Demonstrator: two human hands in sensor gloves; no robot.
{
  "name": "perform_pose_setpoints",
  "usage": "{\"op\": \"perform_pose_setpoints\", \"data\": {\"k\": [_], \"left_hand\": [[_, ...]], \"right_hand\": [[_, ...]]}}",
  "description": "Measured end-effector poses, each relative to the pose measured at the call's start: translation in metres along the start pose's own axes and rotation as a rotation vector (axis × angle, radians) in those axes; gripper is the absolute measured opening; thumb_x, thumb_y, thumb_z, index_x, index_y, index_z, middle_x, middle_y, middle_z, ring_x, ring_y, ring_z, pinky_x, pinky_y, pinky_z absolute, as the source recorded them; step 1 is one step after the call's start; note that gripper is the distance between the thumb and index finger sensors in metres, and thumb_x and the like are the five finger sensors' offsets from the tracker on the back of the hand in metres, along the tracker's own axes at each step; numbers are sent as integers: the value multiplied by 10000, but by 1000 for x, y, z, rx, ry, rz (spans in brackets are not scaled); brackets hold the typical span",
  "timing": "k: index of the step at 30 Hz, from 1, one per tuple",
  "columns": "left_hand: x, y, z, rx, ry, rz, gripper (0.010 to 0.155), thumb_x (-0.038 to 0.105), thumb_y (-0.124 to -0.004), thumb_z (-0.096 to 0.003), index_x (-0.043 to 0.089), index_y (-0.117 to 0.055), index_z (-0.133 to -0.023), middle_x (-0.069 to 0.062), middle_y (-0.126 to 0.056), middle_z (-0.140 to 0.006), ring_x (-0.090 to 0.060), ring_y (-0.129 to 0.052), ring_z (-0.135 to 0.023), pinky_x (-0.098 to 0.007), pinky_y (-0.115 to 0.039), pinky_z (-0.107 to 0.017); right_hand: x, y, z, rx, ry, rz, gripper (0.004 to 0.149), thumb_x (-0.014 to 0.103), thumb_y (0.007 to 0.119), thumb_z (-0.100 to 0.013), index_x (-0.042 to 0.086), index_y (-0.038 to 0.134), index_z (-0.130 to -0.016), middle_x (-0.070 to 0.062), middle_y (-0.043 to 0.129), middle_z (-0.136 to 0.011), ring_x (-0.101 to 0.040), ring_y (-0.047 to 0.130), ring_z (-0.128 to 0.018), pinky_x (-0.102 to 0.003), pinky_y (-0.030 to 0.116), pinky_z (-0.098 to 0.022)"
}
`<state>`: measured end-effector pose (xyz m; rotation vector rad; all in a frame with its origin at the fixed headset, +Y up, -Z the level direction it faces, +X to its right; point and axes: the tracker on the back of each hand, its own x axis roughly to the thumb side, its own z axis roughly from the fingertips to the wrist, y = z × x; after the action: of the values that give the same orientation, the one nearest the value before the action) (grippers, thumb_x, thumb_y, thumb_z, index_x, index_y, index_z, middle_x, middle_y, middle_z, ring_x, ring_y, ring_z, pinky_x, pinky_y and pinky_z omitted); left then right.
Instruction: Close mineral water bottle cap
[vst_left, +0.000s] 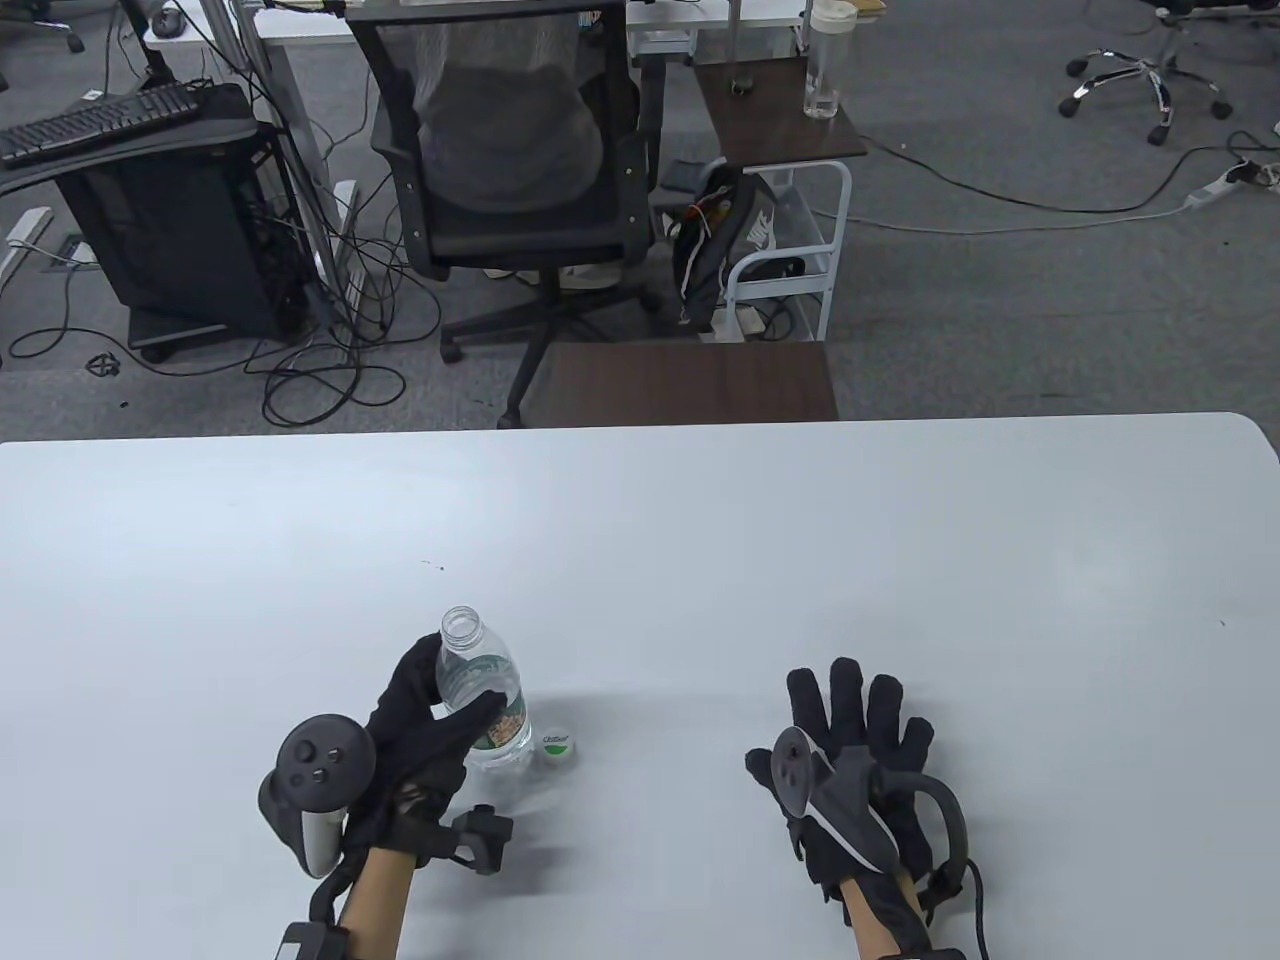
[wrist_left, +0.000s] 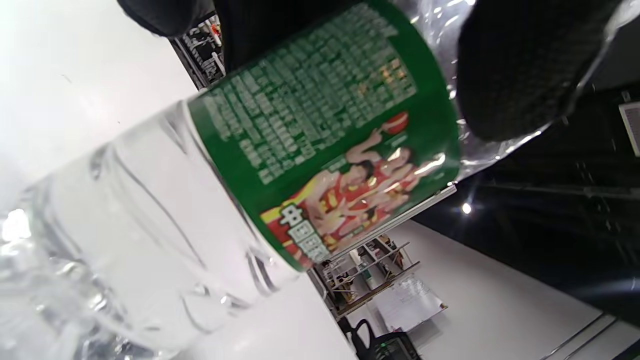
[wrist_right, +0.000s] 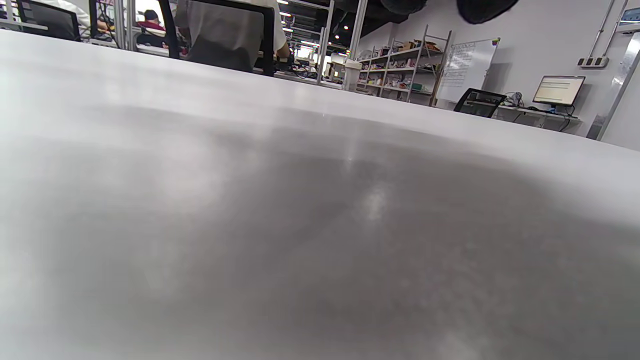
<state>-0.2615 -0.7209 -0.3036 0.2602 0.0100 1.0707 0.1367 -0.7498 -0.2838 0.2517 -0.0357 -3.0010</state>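
A clear mineral water bottle (vst_left: 478, 690) with a green label stands upright on the white table (vst_left: 700, 560), its mouth open and uncapped. My left hand (vst_left: 430, 720) grips the bottle around its body, thumb across the front. The left wrist view shows the bottle (wrist_left: 280, 150) close up, with a gloved finger (wrist_left: 520, 65) on it. The white and green cap (vst_left: 556, 745) lies on the table just right of the bottle's base. My right hand (vst_left: 860, 740) rests flat on the table with fingers spread, empty, well to the right of the cap.
Beyond the table's far edge stand an office chair (vst_left: 520, 180), a small dark side table (vst_left: 690, 385) and a computer stand (vst_left: 180, 220). The right wrist view shows only bare table surface (wrist_right: 320, 225) and the room behind.
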Motion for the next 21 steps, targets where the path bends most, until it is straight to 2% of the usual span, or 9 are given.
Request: {"op": "perform_pose_setpoints", "data": {"k": [5,9,14,21], "left_hand": [[16,9,3,21,-64,43,800,506,-967,-452,225,-565,-1083,-131,-716,-1044,-420,-823,-897,-676,-571,-673],[36,0,6,-20,-104,73,797,501,-967,-456,222,-564,-1085,-135,-712,-1046,-426,-816,-898,-672,-574,-673],[64,-36,11,-114,-156,80,797,502,-963,-459,220,-562,-1087,-134,-710,-1048,-426,-818,-900,-667,-580,-674],[88,-93,27,-285,-204,103,802,503,-955,-463,211,-549,-1091,-136,-702,-1052,-423,-824,-901,-659,-589,-673]], "right_hand": [[1,-3,1,-2,-20,-52,886,818,454,-400,422,171,-1139,-39,186,-1244,-416,272,-1169,-667,409,-796],[6,-6,2,28,-67,-179,925,835,495,-374,433,159,-1136,-13,180,-1247,-405,265,-1177,-668,395,-803],[16,-16,9,47,-156,-388,971,847,554,-339,460,146,-1131,51,189,-1258,-355,268,-1206,-658,373,-826],[25,-33,21,96,-295,-712,1037,830,654,-330,456,103,-1125,164,327,-1261,-216,422,-1231,-628,362,-862]]}}
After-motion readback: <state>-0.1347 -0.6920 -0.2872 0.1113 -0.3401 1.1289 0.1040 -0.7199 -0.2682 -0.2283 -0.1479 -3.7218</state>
